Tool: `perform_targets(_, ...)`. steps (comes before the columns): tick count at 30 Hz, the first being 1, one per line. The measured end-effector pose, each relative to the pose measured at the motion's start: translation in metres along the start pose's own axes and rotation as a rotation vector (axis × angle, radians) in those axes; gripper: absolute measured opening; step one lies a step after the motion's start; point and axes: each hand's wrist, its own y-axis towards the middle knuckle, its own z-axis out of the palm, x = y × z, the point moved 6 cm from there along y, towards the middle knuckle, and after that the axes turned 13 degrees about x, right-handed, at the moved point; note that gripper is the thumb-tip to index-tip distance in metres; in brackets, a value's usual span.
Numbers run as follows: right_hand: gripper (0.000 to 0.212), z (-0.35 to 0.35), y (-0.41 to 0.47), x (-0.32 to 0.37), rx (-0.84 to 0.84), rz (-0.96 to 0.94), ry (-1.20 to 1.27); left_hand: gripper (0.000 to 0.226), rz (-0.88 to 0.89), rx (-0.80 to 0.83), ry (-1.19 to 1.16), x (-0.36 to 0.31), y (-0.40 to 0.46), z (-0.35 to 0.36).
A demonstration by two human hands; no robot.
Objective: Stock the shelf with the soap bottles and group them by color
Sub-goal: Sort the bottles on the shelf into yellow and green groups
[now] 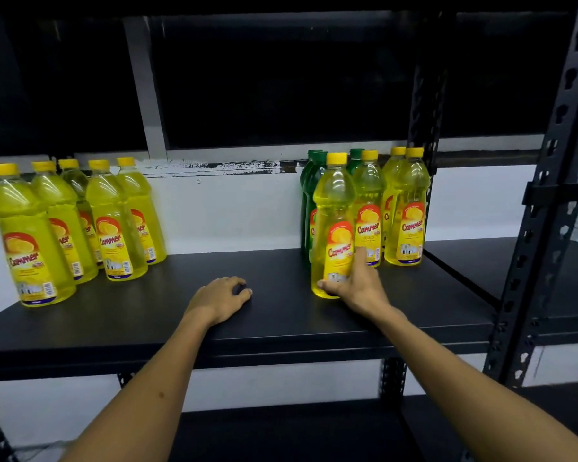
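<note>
On the black metal shelf [274, 315], the right hand [354, 288] has its grip around the base of a yellow plastic soap bottle [333, 225] near the right end, before green bottles [309, 195]. The left hand [219, 300] rests mid-shelf, relaxed, grasping nothing.

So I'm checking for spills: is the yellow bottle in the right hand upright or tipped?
Upright. The yellow soap bottle stands on its base on the shelf, yellow cap on top, right hand gripping it low.
</note>
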Motion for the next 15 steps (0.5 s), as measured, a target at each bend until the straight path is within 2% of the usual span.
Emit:
perform_targets(2, 0.077, 0.020, 0.002, 0.017, 0.014, -0.019, -0.026, 0.036, -0.016, -0.021, -0.066, 0.001, -0.003, -0.001)
perform_targets(5, 0.078, 0.049, 0.007, 0.042, 0.033, -0.049, -0.038, 0.038, -0.062, -0.045, -0.237, 0.004, -0.008, -0.002)
perform_targets(9, 0.082, 0.081, 0.016, 0.065, 0.096, -0.089, -0.047, 0.061, -0.045, -0.157, -0.459, 0.004, -0.016, -0.011)
perform_targets(13, 0.084, 0.102, 0.019, 0.070, 0.339, -0.226, 0.042, 0.074, 0.022, -0.294, -0.654, 0.002, -0.027, -0.021)
perform_targets(15, 0.086, 0.107, 0.016, 0.070, 0.442, -0.279, -0.014, 0.078, 0.052, -0.330, -0.753, 0.002, -0.029, -0.024)
